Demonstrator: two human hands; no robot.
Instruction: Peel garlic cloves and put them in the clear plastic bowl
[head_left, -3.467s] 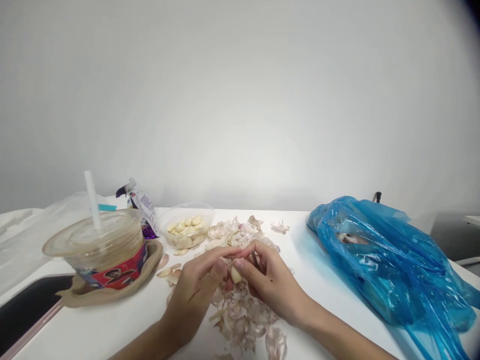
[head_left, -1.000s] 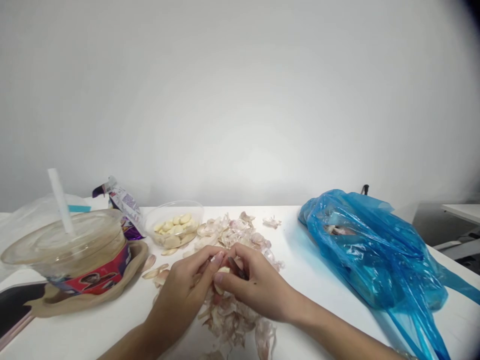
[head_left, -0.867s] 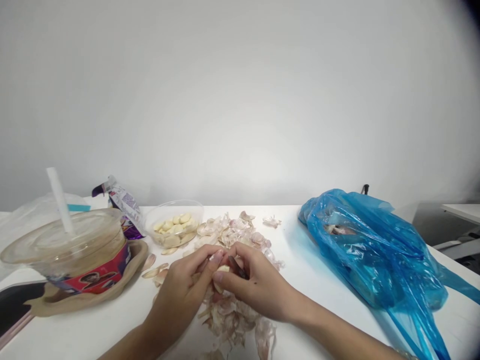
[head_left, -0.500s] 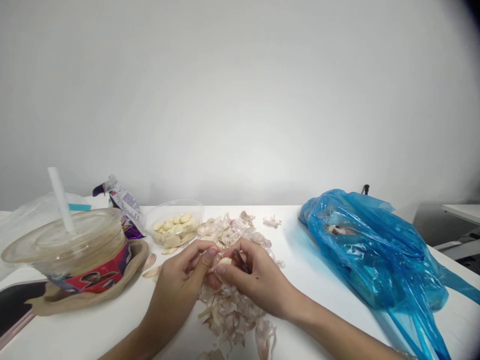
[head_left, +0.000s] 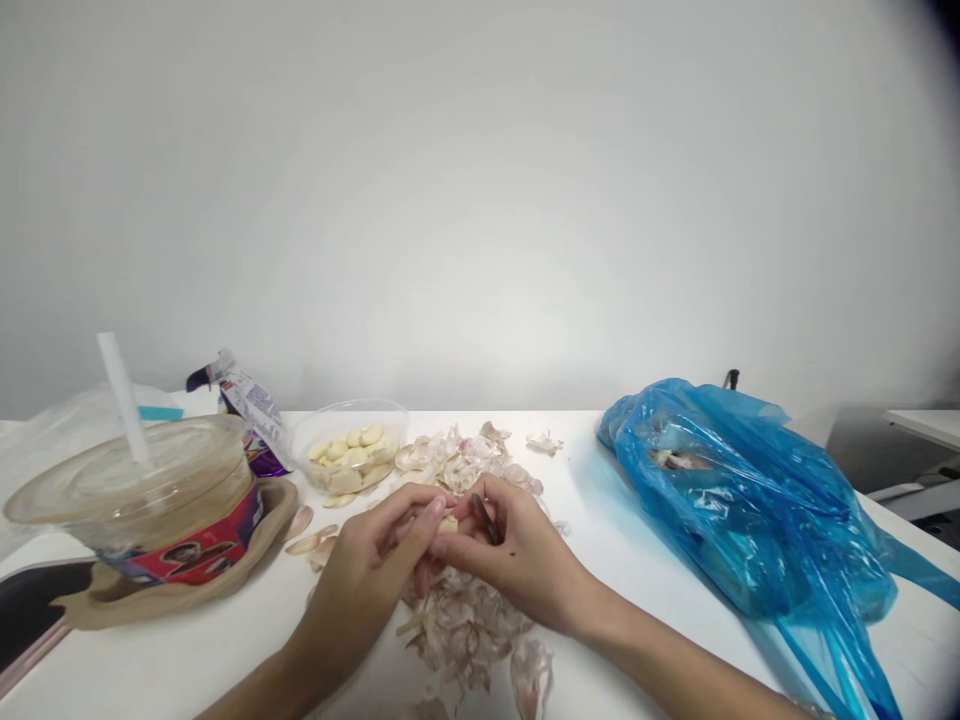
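Observation:
Between the fingertips of both hands is a pale garlic clove (head_left: 448,524), mostly covered by the fingers. My left hand (head_left: 386,545) is closed on it from the left. My right hand (head_left: 506,545) grips a small dark knife (head_left: 485,517), and its thumb presses near the clove. Papery garlic skins (head_left: 469,625) lie heaped beneath and beyond the hands. Behind my left hand a clear plastic bowl (head_left: 300,440) holds several peeled cloves. Several unpeeled garlic cloves (head_left: 302,545) rest on the table left of that hand.
At left a lidded drink cup (head_left: 199,485) with a white straw stands in a brown cardboard holder (head_left: 281,515), beside a dark phone (head_left: 37,610). A purple snack wrapper (head_left: 255,410) sits behind. A blue plastic bag (head_left: 735,510) covers the right side. A wall closes off the back.
My left hand has shifted slightly right and turned inward, its thumb now nearer the right thumb. Less of the clove shows. More unpeeled cloves are visible beside the left hand.

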